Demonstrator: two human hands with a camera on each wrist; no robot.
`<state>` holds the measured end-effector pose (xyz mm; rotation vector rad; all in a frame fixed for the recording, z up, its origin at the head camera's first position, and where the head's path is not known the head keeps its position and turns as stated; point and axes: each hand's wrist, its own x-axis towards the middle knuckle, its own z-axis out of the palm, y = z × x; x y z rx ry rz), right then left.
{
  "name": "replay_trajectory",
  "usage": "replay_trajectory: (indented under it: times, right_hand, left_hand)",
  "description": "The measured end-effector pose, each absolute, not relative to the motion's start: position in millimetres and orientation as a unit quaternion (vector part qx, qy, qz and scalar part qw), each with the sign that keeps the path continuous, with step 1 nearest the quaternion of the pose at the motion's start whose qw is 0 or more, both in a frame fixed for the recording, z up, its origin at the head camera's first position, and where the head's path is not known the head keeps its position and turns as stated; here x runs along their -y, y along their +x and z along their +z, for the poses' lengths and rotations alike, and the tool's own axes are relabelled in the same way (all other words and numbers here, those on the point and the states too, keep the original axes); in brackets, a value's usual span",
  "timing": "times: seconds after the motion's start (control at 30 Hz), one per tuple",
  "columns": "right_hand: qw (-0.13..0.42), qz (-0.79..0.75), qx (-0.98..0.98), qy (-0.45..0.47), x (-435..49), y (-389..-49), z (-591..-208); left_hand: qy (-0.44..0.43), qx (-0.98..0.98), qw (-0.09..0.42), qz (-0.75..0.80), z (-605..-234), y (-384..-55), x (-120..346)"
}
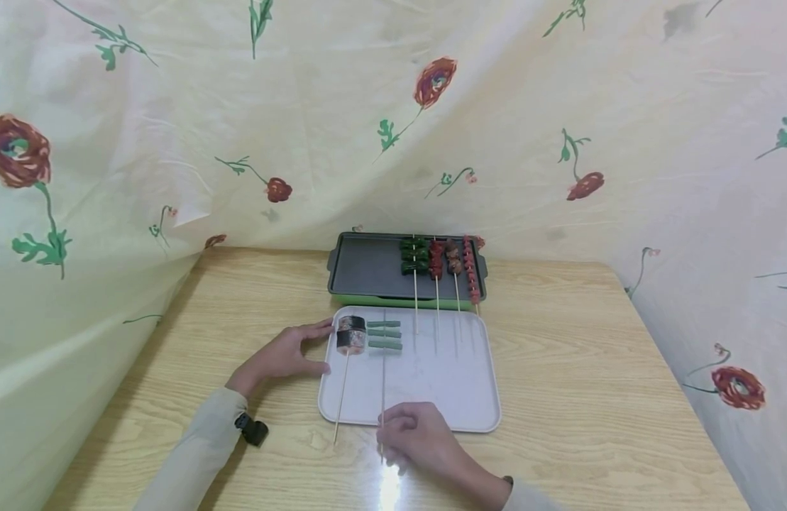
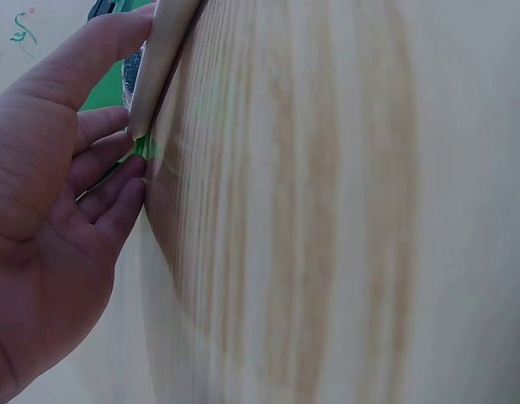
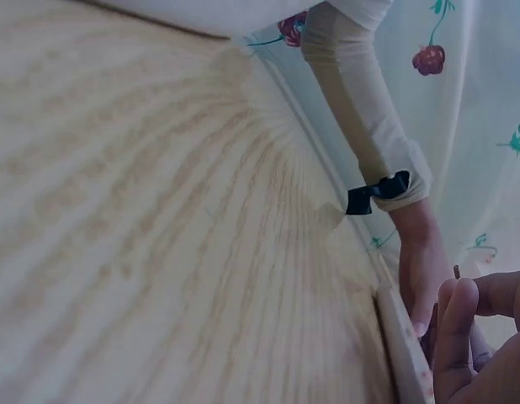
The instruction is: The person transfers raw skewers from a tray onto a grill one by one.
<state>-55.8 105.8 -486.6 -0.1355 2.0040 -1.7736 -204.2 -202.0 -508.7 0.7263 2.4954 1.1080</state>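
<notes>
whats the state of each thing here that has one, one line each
White rectangular tray: right side up
Dark rectangular griddle with green side: uncovered, partly filled
Dark green, red, brown and pinkish wooden skewers: lying on the griddle
Wooden skewer of black-banded pieces: lying on the tray
Thin skewer of three green strips: held by its stick
Left hand: fingers touching the tray's left edge
Right hand: fingers pinching that stick

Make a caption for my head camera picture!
Right hand's grip on a skewer with green pieces, left hand touching a white tray.
</notes>
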Motion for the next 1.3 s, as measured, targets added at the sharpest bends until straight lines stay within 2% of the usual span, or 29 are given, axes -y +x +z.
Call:
replay_trajectory:
  times: [0.33, 0.57, 0.87, 1.3]
  right_hand:
    - [0.205, -0.616, -0.755, -0.091, -111, -44, -463]
    - [0.182, -0.594, -0.775, -0.116, -113, -49, -448]
    - [0.166, -0.593, -0.779, -0.118, -116, -69, -429]
    - [0.151, -0.603, -0.778, -0.088, -119, -114, -405]
  left_hand:
    - [0.256, -0.872, 0.155, 0.388, -510, -205, 204]
    - [0.254, -0.872, 0.155, 0.388, -509, -205, 203]
    - [0.255, -0.872, 0.154, 0.389, -509, -205, 203]
    - [0.258, -0.871, 0.158, 0.389, -508, -205, 202]
